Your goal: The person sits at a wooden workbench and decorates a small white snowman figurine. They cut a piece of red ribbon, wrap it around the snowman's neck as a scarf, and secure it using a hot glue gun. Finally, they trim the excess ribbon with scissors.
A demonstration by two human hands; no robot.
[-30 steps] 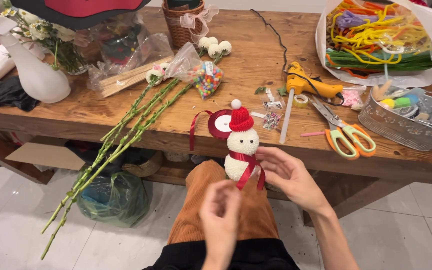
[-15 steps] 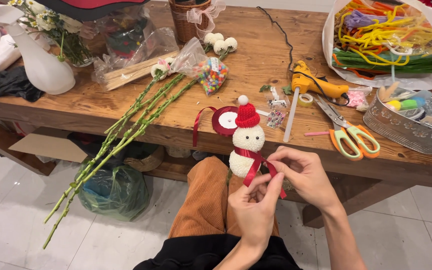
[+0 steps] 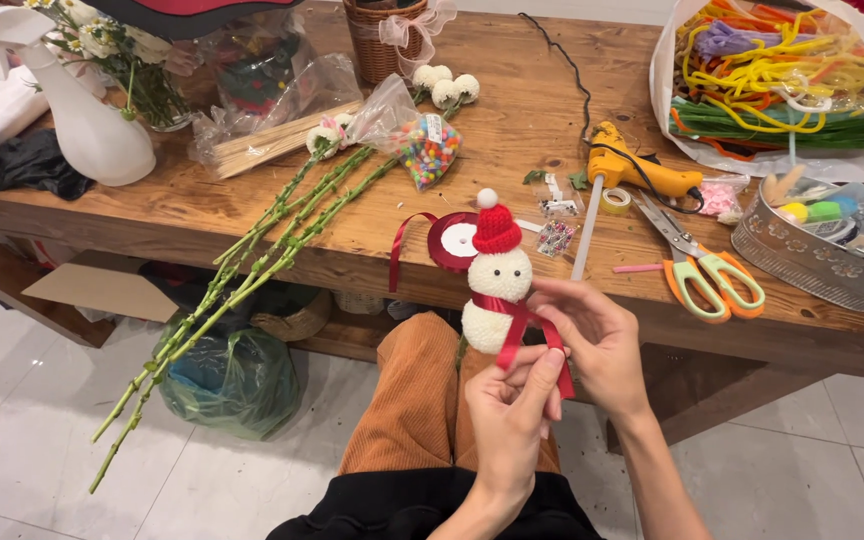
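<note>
While both hands work in front of the desk (image 3: 252, 225) edge, above the person's lap, they hold a small white snowman (image 3: 495, 300) with a red knitted hat. The left hand (image 3: 512, 415) comes up from below, its fingers (image 3: 542, 372) pressed together around the lower end of a red ribbon (image 3: 524, 330) that is wrapped about the snowman's neck like a scarf. The right hand (image 3: 597, 345) sits just beside it, to the right of the snowman, and its fingers (image 3: 552, 297) pinch the ribbon close to the neck. The snowman is upright, held clear of the desk.

Behind the snowman, near the desk edge, a ribbon spool (image 3: 452, 240) lies with a loose red end hanging over the edge. To its right lie a yellow glue gun (image 3: 642, 172) with a black cord, a white stick (image 3: 586, 235) and green-handled scissors (image 3: 707, 270). A metal tin (image 3: 802, 270) with small bits in it stands at the right edge, and behind it a white bag (image 3: 782, 75) holds coloured pipe cleaners. To the left, long green stems (image 3: 242, 270) reach from the desk out over the floor, near a packet of coloured beads (image 3: 427, 150). A white spray bottle (image 3: 82, 120) stands at the far left, well apart from the hands.
</note>
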